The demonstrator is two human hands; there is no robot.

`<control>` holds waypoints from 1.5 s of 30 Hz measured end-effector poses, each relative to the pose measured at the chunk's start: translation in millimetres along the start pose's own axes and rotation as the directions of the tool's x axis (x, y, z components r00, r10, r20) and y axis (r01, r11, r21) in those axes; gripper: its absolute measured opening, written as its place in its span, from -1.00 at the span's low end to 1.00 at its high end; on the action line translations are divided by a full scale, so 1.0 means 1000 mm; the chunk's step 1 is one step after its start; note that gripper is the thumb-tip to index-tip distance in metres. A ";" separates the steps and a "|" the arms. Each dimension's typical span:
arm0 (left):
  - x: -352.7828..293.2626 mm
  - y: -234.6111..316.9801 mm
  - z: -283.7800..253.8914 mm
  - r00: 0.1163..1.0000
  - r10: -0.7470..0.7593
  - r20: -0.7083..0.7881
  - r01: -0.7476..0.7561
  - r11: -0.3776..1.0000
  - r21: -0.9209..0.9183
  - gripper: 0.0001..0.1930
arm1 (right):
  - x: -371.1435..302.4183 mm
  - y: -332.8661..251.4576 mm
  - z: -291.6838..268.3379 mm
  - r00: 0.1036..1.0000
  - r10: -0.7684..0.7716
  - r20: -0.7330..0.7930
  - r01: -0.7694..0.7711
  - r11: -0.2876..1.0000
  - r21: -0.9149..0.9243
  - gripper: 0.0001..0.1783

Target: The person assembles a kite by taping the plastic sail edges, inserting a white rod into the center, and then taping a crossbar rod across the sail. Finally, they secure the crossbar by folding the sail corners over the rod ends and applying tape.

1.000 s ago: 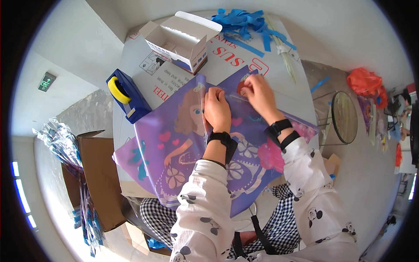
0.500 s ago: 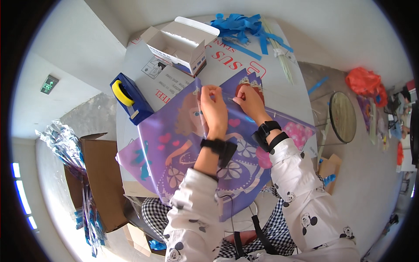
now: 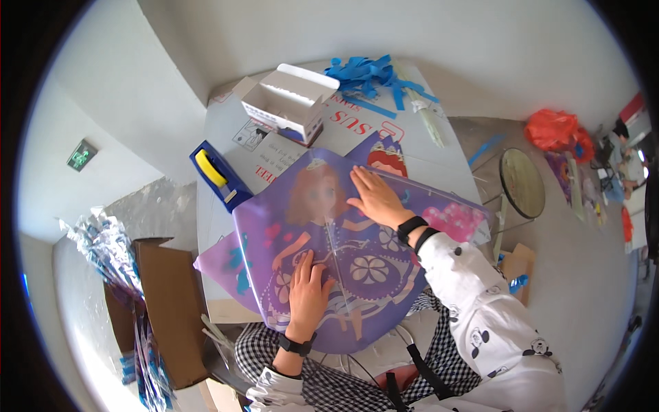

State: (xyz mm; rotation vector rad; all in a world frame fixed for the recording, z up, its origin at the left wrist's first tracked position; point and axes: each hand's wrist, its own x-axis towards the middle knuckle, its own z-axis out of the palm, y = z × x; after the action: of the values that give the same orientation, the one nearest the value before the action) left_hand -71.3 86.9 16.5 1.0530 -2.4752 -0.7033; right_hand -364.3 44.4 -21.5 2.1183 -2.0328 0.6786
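Note:
A purple kite (image 3: 329,240) printed with a cartoon girl lies flat on the table (image 3: 220,130) in front of me. My left hand (image 3: 307,292) rests palm down on its lower part, fingers spread beside the thin centre rod. My right hand (image 3: 374,199) presses flat on the upper right part of the kite, fingers apart. Neither hand grips anything. Both wrists wear dark bands.
A blue and yellow tape dispenser (image 3: 218,175) sits left of the kite. An open white carton (image 3: 288,103) stands at the back, with blue strips (image 3: 371,75) beyond it. A brown cardboard box (image 3: 168,309) and bundled plastic-wrapped items (image 3: 103,247) stand on the floor at left.
My left hand has slid from the kite's top edge down to its lower part. The right hand has flattened on the upper kite. The kite now lies spread closer to me.

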 end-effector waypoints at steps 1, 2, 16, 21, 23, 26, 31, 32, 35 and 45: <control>0.002 0.000 0.002 1.000 0.030 0.003 -0.029 0.999 -0.015 -0.65 | -0.002 0.002 0.003 0.999 0.012 0.039 -0.008 0.996 -0.090 -0.42; 0.001 0.000 0.002 1.000 0.026 -0.008 -0.025 0.998 0.053 -0.64 | -0.001 -0.003 0.004 0.999 0.031 0.038 -0.027 0.994 -0.108 -0.42; 0.011 -0.006 0.011 0.994 -0.030 -0.108 0.049 0.984 0.172 -0.65 | -0.095 0.049 -0.032 0.797 0.521 -0.305 -0.453 0.850 0.268 -0.69; 0.014 -0.002 0.015 0.988 -0.052 -0.148 0.081 0.977 0.198 -0.68 | -0.132 0.086 -0.064 0.722 0.599 -0.346 -0.554 0.800 0.230 -0.82; 0.016 0.000 0.012 0.986 -0.055 -0.157 0.086 0.976 0.199 -0.70 | -0.133 0.090 -0.073 0.672 0.626 -0.395 -0.591 0.775 0.224 -0.86; 0.016 0.000 0.011 0.983 -0.051 -0.176 0.088 0.974 0.209 -0.72 | -0.123 0.083 -0.074 0.757 0.526 -0.389 -0.519 0.845 0.132 -0.87; 0.021 0.005 0.013 0.982 -0.064 -0.180 0.099 0.976 0.194 -0.72 | -0.111 0.092 -0.074 0.805 0.483 -0.345 -0.471 0.873 0.125 -0.88; 0.022 0.004 0.012 0.978 -0.067 -0.197 0.108 0.973 0.204 -0.73 | -0.109 0.092 -0.072 0.817 0.470 -0.335 -0.465 0.880 0.099 -0.88; 0.023 0.003 0.012 0.974 -0.076 -0.213 0.123 0.969 0.213 -0.74 | -0.114 0.094 -0.086 0.790 0.564 -0.241 -0.568 0.821 0.060 -0.89; 0.029 0.006 0.014 0.968 -0.067 -0.243 0.107 0.982 0.155 -0.77 | -0.084 0.090 -0.061 0.787 0.591 -0.180 -0.599 0.801 0.009 -0.83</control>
State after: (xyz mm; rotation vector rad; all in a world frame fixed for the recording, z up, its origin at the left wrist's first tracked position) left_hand -100.5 73.3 11.7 1.2363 -2.3224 -0.3727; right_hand -465.2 138.0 -19.7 1.2963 -2.5847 0.8370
